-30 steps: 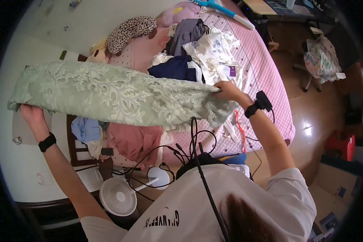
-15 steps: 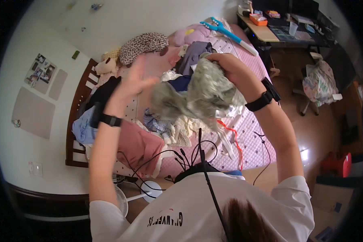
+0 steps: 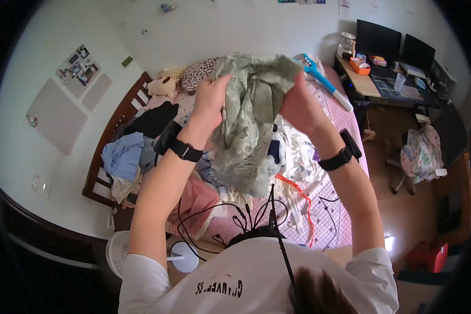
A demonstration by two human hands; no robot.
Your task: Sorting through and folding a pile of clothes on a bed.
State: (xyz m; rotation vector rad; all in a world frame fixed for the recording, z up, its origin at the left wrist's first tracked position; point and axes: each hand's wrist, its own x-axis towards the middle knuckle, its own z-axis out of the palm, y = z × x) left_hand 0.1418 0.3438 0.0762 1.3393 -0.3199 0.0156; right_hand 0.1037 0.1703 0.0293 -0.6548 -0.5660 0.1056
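A sage-green garment with lacy panels (image 3: 248,120) hangs in folds between my two hands above the bed. My left hand (image 3: 211,104) is closed on its left edge, thumb on top. On the other side, my right hand (image 3: 302,107) grips the upper right part, with its fingertips partly behind the cloth. Below lie white clothes (image 3: 298,152), a dark navy piece (image 3: 273,149) and a pink cloth (image 3: 193,201), the last partly behind my left forearm. The garment hides much of the pile's middle.
Blue and black clothes (image 3: 123,157) lie by the wooden headboard (image 3: 112,131). A red ribbon (image 3: 303,201) and black cables (image 3: 235,209) are near me. At the right stand a desk with monitors (image 3: 377,42) and a draped chair (image 3: 423,152); a white fan (image 3: 118,254) is at lower left.
My left hand has come over to the garment and now grips it. The cloth, bunched and blurred before, hangs longer and is lifted higher. The view has tilted up toward the wall.
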